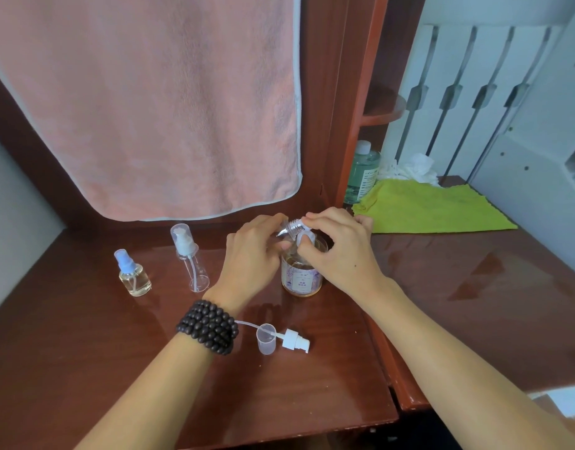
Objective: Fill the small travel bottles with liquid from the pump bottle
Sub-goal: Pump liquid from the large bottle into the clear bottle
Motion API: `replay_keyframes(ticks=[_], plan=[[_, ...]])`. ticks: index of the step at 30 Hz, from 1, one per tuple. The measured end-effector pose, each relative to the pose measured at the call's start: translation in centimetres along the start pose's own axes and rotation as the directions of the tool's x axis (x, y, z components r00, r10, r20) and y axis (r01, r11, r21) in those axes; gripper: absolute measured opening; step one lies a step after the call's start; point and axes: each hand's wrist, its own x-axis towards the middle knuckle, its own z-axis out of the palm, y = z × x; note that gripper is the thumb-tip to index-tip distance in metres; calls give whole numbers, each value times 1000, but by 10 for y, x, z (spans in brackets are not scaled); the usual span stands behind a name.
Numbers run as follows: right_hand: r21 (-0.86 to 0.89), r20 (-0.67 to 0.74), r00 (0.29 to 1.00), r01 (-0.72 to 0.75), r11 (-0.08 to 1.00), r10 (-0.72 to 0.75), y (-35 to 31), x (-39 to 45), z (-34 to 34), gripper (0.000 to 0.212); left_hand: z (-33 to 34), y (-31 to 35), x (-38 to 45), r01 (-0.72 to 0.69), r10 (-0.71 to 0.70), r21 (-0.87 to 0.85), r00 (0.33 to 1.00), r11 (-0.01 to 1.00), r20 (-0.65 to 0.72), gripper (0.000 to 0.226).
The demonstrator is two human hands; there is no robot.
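While the amber pump bottle (pixel 301 274) stands on the wooden desk (pixel 328 378), I see the left hand (pixel 252 254) pinch a small clear travel bottle (pixel 289 227), tilted over the pump nozzle. The right hand (pixel 339 251) curls its fingers on the white pump head (pixel 304 239).

Bottles (pixel 135 274) – five; cloths (pixel 432 207) – two; towel (pixel 149 102) – one.

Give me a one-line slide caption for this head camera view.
Both hands hold a small clear bottle tilted over the pump bottle; a detached pump lies nearer.
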Motion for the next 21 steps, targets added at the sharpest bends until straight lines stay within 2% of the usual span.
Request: replay_keyframes(ticks=[21], plan=[[-45, 6, 1000, 11, 999, -10, 1, -1, 3, 25, 4, -3, -2, -19, 19, 15, 1000, 1000, -17, 35]])
